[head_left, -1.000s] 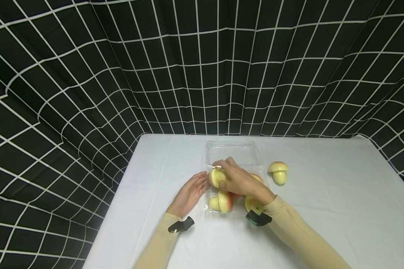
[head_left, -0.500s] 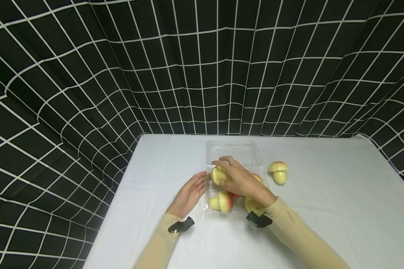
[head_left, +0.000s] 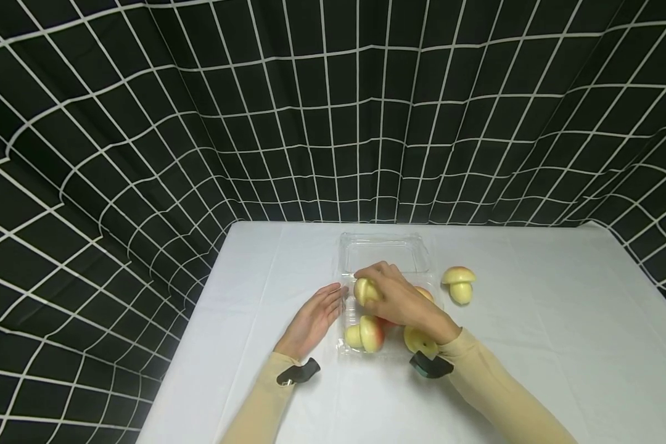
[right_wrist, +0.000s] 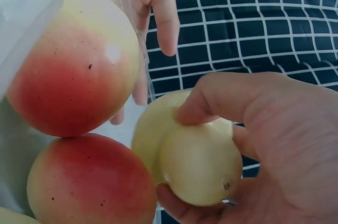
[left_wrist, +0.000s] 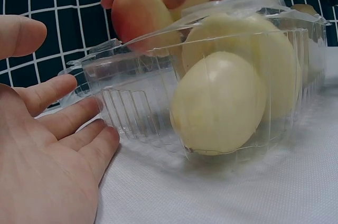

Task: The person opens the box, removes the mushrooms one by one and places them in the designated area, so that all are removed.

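Pinching a mushroom (head_left: 364, 291), our right hand (head_left: 404, 300) holds it over the box (left_wrist: 129, 110); our left hand (head_left: 312, 319), outstretched, is at the box's left side. Other mushrooms (head_left: 370, 333) lie inside, a lone mushroom (head_left: 459, 285) to its right.

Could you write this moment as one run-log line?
right hand: grips mushroom at clear container | left hand: beside container | loose mushroom: on table, right of container

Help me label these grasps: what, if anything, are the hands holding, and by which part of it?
The right hand holds a yellow-and-red mushroom-shaped piece by its stem. The left hand, beside the clear container, holds nothing.
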### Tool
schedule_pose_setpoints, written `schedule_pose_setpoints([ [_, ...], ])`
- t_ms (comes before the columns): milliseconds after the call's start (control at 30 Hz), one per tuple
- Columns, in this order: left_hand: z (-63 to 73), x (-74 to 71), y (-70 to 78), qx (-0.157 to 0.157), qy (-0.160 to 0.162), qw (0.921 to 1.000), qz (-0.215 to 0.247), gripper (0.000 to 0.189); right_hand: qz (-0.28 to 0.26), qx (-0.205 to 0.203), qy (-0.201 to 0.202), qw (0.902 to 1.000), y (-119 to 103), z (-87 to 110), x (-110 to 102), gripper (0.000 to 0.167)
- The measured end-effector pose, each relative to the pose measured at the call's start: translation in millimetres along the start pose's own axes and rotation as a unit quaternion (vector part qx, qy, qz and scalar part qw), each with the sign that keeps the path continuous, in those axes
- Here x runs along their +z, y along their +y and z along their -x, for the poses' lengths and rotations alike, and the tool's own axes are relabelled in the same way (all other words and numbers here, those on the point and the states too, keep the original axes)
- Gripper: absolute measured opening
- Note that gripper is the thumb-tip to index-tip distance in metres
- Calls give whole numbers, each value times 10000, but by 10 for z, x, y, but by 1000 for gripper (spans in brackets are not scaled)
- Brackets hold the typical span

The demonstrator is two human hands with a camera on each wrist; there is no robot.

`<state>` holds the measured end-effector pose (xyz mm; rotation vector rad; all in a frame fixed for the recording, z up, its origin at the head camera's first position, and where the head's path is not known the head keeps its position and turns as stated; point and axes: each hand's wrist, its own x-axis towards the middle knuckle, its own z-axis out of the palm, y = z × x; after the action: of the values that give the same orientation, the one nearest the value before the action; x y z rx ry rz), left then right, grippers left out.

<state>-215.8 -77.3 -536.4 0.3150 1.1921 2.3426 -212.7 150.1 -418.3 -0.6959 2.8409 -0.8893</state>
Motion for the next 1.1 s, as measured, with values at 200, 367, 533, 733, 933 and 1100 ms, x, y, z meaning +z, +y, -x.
schedule_pose_setpoints([
  [200,6,7,-1,6,29,10000,21,53,-379,288,312,9984,17,33,-34,54],
  [367,9,7,2,23,13,10000,1,53,-758,341,563,9950,16,69,-75,55],
  [533,12,12,1,22,-3,10000,16,53,-969,372,700,9921,13,110,-134,55],
  [733,14,29,1,17,20,10000,27,53,-969,436,845,9907,58,171,-236,55],
  [933,17,31,-5,40,30,10000,35,54,-1068,468,960,9885,171,230,-292,55],
  [1100,20,23,-9,27,43,10000,11,55,-1245,547,1023,9854,240,279,-337,55],
])
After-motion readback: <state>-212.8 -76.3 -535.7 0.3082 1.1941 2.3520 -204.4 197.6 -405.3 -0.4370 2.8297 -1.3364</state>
